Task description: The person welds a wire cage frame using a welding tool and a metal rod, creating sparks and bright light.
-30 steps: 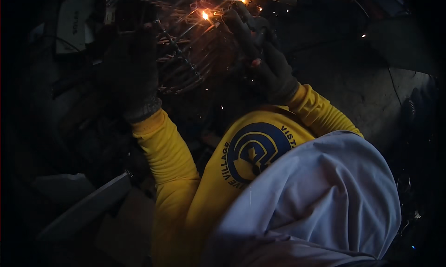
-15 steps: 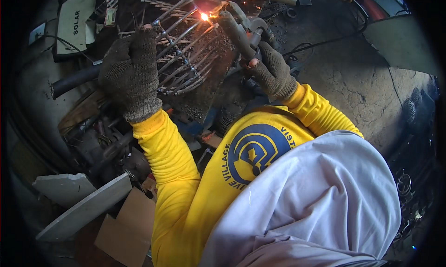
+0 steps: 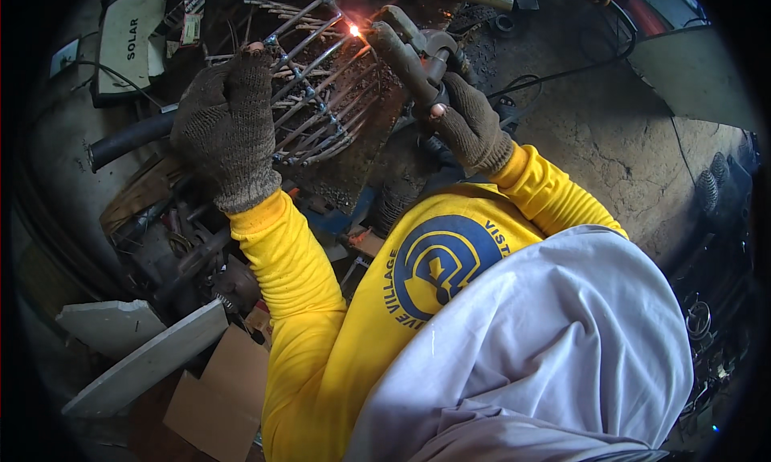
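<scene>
A metal grille of welded parallel rods [image 3: 309, 90] lies in front of me. At its far right corner a bright glowing weld spot [image 3: 354, 30] burns. My right hand [image 3: 472, 127], in a brown knitted glove, is wrapped round a welding electrode holder [image 3: 405, 64]. The holder's worn jaws point toward the glow; I cannot make out the electrode itself. Beside the grille's left edge is my left hand [image 3: 226, 128], also gloved, closed with its thumb up. Its fingers are hidden, so what it grips does not show.
A dark pipe [image 3: 128, 141] sticks out left of my left hand. Behind it stands a pale machine case [image 3: 131, 44]. A black cable [image 3: 562, 74] loops at the right. Pale boards [image 3: 152, 361] and a cardboard box [image 3: 221, 394] lie at lower left.
The glow at the weld has shrunk and the smoke and flare have thinned. The electrode holder has shifted slightly left and down. My left hand stays nearly still.
</scene>
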Demonstrator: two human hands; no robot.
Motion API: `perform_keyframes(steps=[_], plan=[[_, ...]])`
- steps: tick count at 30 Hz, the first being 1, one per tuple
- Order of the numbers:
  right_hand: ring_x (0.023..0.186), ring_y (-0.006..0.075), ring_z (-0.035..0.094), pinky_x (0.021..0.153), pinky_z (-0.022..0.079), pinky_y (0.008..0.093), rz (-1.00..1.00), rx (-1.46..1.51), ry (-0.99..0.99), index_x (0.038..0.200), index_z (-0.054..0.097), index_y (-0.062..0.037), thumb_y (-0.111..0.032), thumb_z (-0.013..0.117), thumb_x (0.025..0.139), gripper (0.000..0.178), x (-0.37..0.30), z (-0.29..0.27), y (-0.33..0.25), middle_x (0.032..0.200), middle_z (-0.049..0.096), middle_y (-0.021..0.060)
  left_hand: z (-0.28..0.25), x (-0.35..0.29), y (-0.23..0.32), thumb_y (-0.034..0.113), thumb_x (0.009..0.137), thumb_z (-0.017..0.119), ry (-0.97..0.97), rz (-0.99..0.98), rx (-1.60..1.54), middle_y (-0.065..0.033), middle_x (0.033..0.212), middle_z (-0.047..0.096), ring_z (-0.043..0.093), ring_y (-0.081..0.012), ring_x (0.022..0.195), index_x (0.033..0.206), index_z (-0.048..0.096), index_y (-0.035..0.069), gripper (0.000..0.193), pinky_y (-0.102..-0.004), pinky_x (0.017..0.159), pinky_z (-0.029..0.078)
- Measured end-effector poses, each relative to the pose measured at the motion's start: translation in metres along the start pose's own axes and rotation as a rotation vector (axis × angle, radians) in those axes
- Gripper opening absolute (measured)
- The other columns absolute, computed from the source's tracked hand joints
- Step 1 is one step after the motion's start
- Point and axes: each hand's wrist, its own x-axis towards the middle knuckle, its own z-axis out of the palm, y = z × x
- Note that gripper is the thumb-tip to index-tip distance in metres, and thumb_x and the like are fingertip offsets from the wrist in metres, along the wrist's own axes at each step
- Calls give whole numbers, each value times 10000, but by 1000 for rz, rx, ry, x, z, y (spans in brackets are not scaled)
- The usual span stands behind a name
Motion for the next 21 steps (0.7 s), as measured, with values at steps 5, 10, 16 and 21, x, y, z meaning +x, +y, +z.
perform_keyframes(steps=[5,10,16,21], plan=[[824,242,682,776,521,349,-17,-1,17,1197,545,35,-348,555,950,456,0,0,-1,904,669,161,1,0,0,360,877,741,12,9,-2,-89,675,637,578,-198,602,815,711,35,332,-333,606,457],[835,246,669,792,507,352,-21,33,38,1212,541,41,-346,548,948,468,-4,0,9,928,664,164,2,1,0,361,877,740,2,2,-20,-93,663,633,579,-204,597,807,709,31,339,-337,599,458],[878,242,647,807,485,349,-14,79,11,1235,542,27,-364,547,952,482,-11,-5,19,964,663,160,1,2,0,358,877,741,-1,11,19,-95,659,634,582,-209,596,802,708,31,338,-340,601,460],[887,231,647,821,489,340,62,143,-8,1268,525,19,-380,535,972,498,-14,-12,11,981,670,152,1,2,0,359,880,737,-5,17,9,-92,670,637,585,-208,609,806,707,31,338,-340,612,461]])
